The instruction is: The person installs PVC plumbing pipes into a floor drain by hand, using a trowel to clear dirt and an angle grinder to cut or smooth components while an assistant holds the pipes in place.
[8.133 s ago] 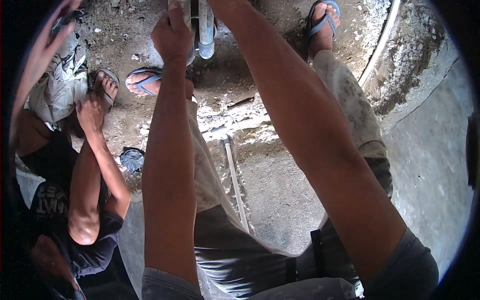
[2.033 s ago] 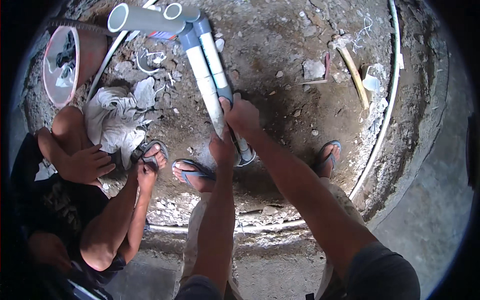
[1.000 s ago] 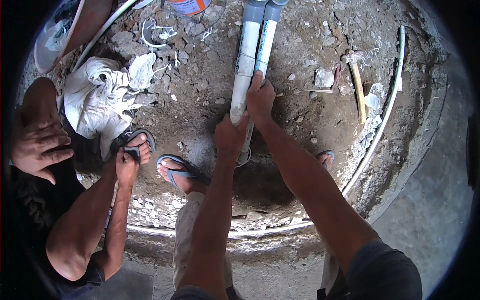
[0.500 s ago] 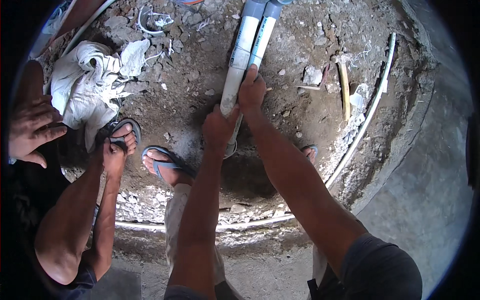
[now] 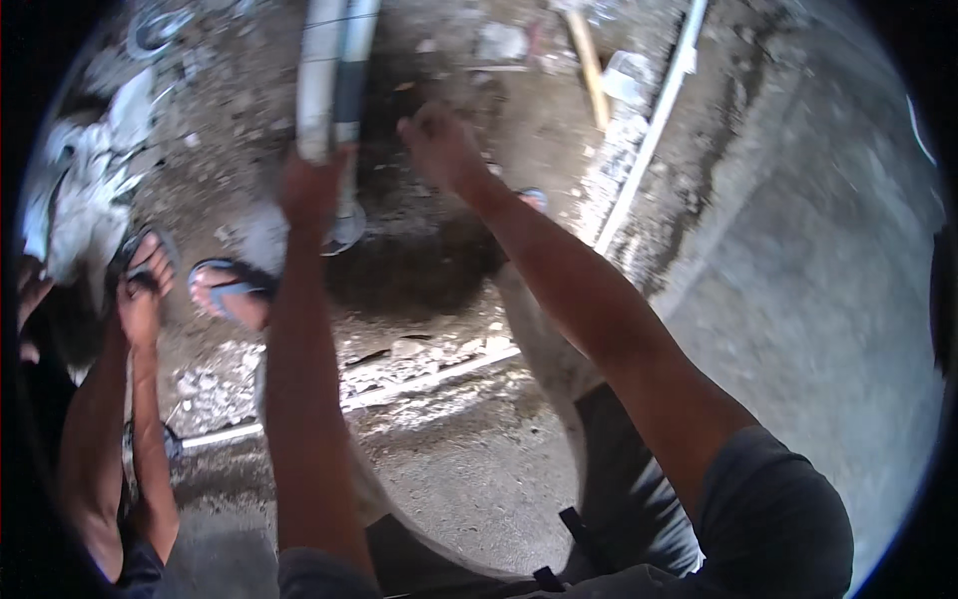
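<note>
Two pipes tied with thin wire run up from the middle of the dirt: a white pipe (image 5: 318, 80) and, beside it, a second pipe (image 5: 349, 95) with a dark grey stretch. My left hand (image 5: 311, 190) is closed round the lower end of the white pipe. Below it, a pale round pipe end (image 5: 345, 232) shows at the edge of a dark hollow. My right hand (image 5: 444, 150) is off the pipes, to their right above the dirt. Its fingers are loosely bent and apart, blurred by motion, with nothing visible in them.
At the left, another person's hand (image 5: 138, 299) rests at a sandalled foot (image 5: 150, 258), near a crumpled white sack (image 5: 85, 200). A wooden handle (image 5: 589, 70) and a long thin white pipe (image 5: 654, 135) lie at the right, beside a concrete floor (image 5: 798, 270). Rubble lines the near trench edge.
My right hand has let go of the pipes and moved right. My left hand still grips the white pipe. The whole view has shifted, so the scene sits further left and higher.
</note>
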Available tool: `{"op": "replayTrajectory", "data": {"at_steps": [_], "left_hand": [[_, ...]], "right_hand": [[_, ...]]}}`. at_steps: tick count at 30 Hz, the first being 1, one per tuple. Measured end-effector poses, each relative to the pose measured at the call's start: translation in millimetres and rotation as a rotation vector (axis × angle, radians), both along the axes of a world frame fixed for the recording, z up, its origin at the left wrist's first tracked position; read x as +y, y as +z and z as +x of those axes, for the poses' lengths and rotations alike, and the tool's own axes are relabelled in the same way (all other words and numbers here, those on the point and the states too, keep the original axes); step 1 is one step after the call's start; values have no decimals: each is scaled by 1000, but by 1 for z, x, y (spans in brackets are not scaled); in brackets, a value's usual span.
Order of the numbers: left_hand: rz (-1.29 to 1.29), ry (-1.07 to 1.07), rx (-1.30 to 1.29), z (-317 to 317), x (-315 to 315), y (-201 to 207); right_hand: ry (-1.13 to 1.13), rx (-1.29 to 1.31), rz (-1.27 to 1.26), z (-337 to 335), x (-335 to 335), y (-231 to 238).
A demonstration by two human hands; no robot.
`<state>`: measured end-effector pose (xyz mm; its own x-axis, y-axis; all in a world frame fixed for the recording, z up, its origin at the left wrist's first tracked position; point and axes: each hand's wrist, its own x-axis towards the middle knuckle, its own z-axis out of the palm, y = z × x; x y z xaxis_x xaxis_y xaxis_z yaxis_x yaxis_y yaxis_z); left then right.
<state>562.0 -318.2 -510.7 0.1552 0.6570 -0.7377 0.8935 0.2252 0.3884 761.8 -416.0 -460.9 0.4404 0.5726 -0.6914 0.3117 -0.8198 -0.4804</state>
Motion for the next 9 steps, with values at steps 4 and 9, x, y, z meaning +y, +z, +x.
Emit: {"op": "replayTrajectory", "data": {"at_steps": [4, 9], "left_hand": [[-4, -90, 89, 17, 5, 2], [-33, -236, 9, 20, 4, 8]], "right_hand": [[99, 97, -276, 80, -141, 35], [-35, -194, -513, 173, -282, 81]]}}
